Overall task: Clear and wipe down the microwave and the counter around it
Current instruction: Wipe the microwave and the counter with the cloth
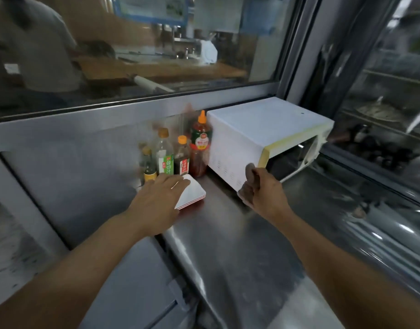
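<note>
On a stainless steel desk (228, 233) below a long glass window, a white microwave (263, 131) sits at the far right, its long axis running left to right along the back wall and angled slightly, its door facing right and away. It lies straight ahead of the right hand (266, 193), which is the nearer of the two hands and nearly touches the microwave's near lower corner. That hand pinches a bunched brown-grey cloth (248, 184) between thumb and curled fingers, held up against the microwave's left side panel.

The left hand (156, 198) is spread flat, fingers straight, resting on a flat white box with a red edge (192, 193) that lies on the desk just left of the microwave. The likely next move is clearing this box aside or wiping the panel.

Behind the box stand four bottles, close together and touching the microwave's left side: a red sauce bottle (200, 143) with an orange nozzle, a dark sauce bottle (182, 155), a clear bottle with a green label (165, 155) and a small dark bottle (148, 165). The green label carries Chinese characters, too blurred to read with confidence. No brand name is legible anywhere.
</note>
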`<control>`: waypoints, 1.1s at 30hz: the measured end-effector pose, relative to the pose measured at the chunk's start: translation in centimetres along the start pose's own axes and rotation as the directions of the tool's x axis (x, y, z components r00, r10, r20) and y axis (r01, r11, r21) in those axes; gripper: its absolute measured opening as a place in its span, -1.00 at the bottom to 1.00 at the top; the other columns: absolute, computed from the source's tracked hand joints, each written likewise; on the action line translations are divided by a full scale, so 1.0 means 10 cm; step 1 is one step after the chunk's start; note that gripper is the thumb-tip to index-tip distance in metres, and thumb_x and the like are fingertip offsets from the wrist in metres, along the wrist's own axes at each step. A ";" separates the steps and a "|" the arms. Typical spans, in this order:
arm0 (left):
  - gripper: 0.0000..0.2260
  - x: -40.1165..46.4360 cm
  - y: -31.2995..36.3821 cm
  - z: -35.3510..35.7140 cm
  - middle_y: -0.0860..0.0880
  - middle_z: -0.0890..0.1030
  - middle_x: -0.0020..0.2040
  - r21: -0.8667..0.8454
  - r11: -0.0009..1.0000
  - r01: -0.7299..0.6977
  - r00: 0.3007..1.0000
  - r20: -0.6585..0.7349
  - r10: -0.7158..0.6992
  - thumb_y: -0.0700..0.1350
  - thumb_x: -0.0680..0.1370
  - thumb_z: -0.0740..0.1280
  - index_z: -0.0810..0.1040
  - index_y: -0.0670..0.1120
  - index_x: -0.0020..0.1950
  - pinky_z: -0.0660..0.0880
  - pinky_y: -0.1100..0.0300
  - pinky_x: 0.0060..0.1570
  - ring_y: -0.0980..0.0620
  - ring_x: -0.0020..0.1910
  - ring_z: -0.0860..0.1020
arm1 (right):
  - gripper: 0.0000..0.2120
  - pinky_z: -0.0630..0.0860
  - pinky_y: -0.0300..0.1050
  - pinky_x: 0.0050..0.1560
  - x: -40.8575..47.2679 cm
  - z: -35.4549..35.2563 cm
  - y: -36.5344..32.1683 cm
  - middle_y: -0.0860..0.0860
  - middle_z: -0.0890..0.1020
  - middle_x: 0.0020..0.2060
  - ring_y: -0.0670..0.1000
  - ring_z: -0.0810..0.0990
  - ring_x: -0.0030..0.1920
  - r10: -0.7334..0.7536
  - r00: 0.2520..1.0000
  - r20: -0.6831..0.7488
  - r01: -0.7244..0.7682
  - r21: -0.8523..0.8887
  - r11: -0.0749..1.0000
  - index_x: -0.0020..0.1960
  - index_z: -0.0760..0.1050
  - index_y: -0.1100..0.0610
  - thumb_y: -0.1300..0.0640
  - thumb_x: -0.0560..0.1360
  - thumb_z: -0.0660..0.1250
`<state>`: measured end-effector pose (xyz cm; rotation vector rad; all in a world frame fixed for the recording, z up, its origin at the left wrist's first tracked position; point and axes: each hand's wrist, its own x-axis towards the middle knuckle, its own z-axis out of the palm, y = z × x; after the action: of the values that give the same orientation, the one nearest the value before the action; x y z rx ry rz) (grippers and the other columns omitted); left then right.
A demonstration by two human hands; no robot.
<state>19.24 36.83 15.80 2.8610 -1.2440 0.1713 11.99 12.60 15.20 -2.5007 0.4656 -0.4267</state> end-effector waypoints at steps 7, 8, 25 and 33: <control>-0.37 0.64 0.02 0.10 0.04 0.17 0.49 -0.021 0.989 -0.149 0.989 -0.012 0.149 0.00 0.50 0.30 0.10 0.00 0.50 0.23 0.08 0.33 -0.01 0.42 0.15 | -0.71 0.54 0.12 0.07 0.24 -0.06 0.21 0.16 0.50 -0.06 0.19 0.49 -0.03 0.105 0.992 -0.068 -0.099 0.091 0.991 -0.04 0.35 0.02 0.37 0.41 0.28; -0.36 0.74 -0.01 0.12 0.04 0.17 0.49 -0.023 0.988 -0.155 0.988 -0.008 0.155 0.00 0.50 0.30 0.09 0.00 0.51 0.23 0.08 0.34 0.00 0.42 0.15 | -0.71 0.52 0.09 0.09 0.30 -0.04 0.27 0.16 0.51 0.01 0.17 0.49 0.00 0.103 0.990 -0.097 -0.097 0.063 0.993 0.03 0.41 0.05 0.36 0.42 0.28; -0.33 2.52 -0.37 0.50 -0.06 0.22 0.49 0.088 0.950 -0.300 0.946 -0.105 0.308 -0.08 0.44 0.32 0.14 -0.05 0.51 0.16 0.01 0.34 -0.08 0.43 0.22 | -0.60 0.48 0.11 0.17 1.38 0.31 0.76 0.20 0.56 0.22 0.23 0.54 0.21 -0.547 0.815 -0.192 0.222 -0.769 0.600 0.20 0.55 0.27 0.32 0.46 0.09; -0.24 3.28 -0.51 0.63 -0.07 0.02 0.55 0.135 0.930 -0.341 0.908 -0.210 0.363 -0.12 0.46 0.35 -0.03 -0.05 0.54 0.01 -0.14 0.43 -0.07 0.52 0.03 | -0.41 0.10 0.14 0.43 1.48 0.44 1.08 0.10 0.37 0.41 0.17 0.27 0.44 -0.562 0.821 -0.098 0.172 -0.896 0.408 0.41 0.37 0.15 0.09 0.42 0.41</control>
<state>45.73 16.05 13.23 2.5599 -1.7267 0.5675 24.28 0.03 8.49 -3.5738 0.2575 -1.1428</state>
